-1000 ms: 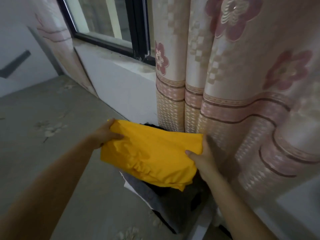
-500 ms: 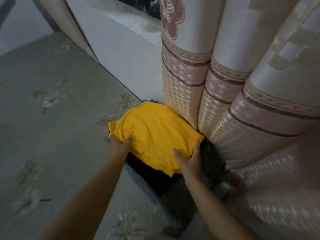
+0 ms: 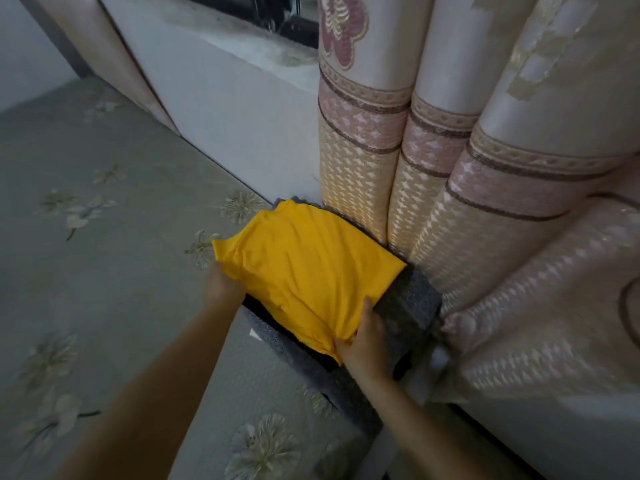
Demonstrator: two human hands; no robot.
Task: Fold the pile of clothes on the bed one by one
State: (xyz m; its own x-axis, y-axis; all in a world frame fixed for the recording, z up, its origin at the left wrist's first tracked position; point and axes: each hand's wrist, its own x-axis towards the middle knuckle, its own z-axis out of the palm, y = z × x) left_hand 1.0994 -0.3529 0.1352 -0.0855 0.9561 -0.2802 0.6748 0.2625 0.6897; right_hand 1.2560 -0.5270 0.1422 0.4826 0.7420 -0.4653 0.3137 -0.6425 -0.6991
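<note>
- Well, the left hand (image 3: pixel 221 287) gripped the near-left edge of the folded yellow garment (image 3: pixel 304 268), fingers tucked under the cloth, while the right hand (image 3: pixel 363 344) pinched its near corner.
- The garment lay on top of a stack of folded dark and grey clothes (image 3: pixel 408 299), hard against the curtain (image 3: pixel 450 202) at the edge of the bed (image 3: pixel 104 271).
- To my eye, both hands should have let go together, then patted it flat and square on the stack, so nothing slid toward the curtain.
</note>
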